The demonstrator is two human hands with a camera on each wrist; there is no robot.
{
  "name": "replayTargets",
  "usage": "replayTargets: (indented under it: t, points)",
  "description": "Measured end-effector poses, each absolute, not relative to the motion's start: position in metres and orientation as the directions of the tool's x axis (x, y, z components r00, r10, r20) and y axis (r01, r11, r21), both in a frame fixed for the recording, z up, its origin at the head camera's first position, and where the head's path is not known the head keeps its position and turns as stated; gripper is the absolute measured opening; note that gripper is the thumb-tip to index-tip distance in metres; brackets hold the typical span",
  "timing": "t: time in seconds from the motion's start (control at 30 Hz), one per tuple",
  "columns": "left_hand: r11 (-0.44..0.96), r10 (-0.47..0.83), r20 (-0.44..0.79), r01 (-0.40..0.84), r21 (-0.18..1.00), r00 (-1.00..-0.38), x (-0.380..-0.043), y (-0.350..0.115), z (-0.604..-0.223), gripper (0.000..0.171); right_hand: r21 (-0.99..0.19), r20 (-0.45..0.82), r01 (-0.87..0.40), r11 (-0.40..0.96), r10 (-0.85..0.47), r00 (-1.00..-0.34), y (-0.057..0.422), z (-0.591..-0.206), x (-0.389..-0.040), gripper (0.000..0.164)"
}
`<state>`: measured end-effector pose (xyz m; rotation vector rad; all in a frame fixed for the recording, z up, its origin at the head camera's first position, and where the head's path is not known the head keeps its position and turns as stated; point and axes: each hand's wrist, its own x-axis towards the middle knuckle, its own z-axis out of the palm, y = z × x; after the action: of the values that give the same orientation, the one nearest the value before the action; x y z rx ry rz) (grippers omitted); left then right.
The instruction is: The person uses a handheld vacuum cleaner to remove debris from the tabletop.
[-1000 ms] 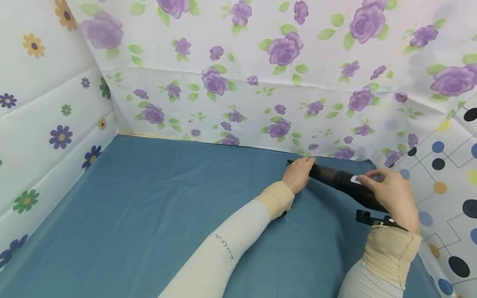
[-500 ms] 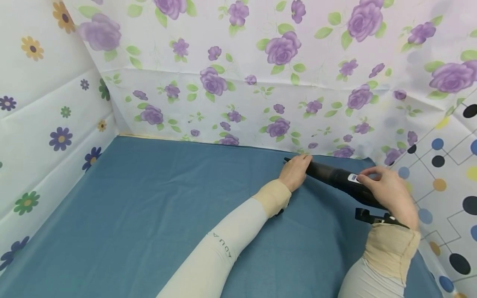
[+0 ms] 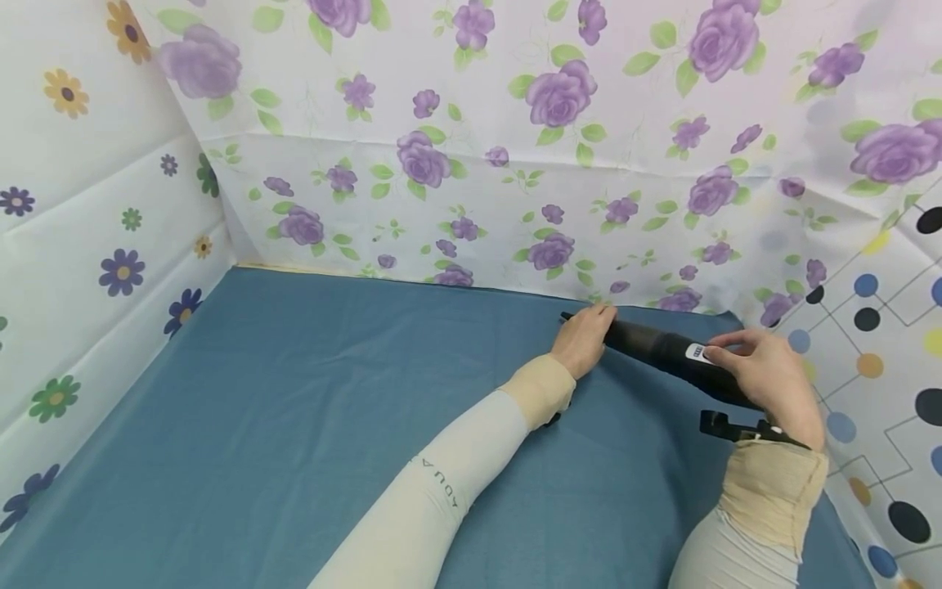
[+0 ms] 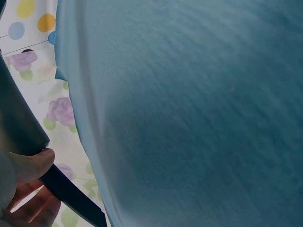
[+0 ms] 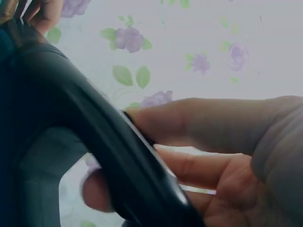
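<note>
A black handheld vacuum cleaner (image 3: 655, 348) is held in the air at the far right, above the blue cloth. My left hand (image 3: 584, 339) grips its front end. In the left wrist view, the thumb and fingers close round the base of a narrow dark nozzle (image 4: 75, 196) that projects past them. My right hand (image 3: 776, 380) holds the handle (image 5: 118, 142), fingers wrapped beneath it. Its thumb (image 5: 189, 120) presses on the handle's upper side, beside a small white label (image 3: 696, 352). The rear of the vacuum is partly hidden by the right hand.
Blue cloth (image 3: 331, 409) covers the surface below. A purple-flowered sheet (image 3: 441, 204) rises at the back, a daisy-patterned sheet (image 3: 88, 213) at the left, and a dotted sheet (image 3: 868, 409) at the right. Black wrist mounts (image 3: 743, 429) are strapped on.
Both hands and the vacuum cleaner have shifted very slightly left from one second ago. The grips look the same, and almost nothing differs from half a second ago.
</note>
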<state>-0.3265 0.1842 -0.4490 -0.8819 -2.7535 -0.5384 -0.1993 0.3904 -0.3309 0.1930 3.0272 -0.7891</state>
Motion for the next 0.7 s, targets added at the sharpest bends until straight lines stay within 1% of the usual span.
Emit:
replayTargets:
  t: [0.17, 0.33, 0.7]
  points:
    - [0.766, 0.495, 0.308, 0.575, 0.287, -0.813, -0.3270, 0.1813, -0.4475, 0.037, -0.494, -0.037, 0.079, 0.866, 0.070, -0.997, 0.3906, -0.3323, -0.2000, 0.053]
    - [0.768, 0.502, 0.294, 0.575, 0.282, -0.814, -0.3292, 0.1791, -0.4467, 0.036, -0.485, 0.003, 0.045, 0.873, 0.053, -0.999, 0.3902, -0.3336, -0.2023, 0.052]
    - [0.767, 0.502, 0.310, 0.581, 0.272, -0.807, -0.3279, 0.1759, -0.4471, 0.039, -0.490, 0.000, 0.060, 0.870, 0.069, -0.998, 0.3864, -0.3338, -0.2033, 0.050]
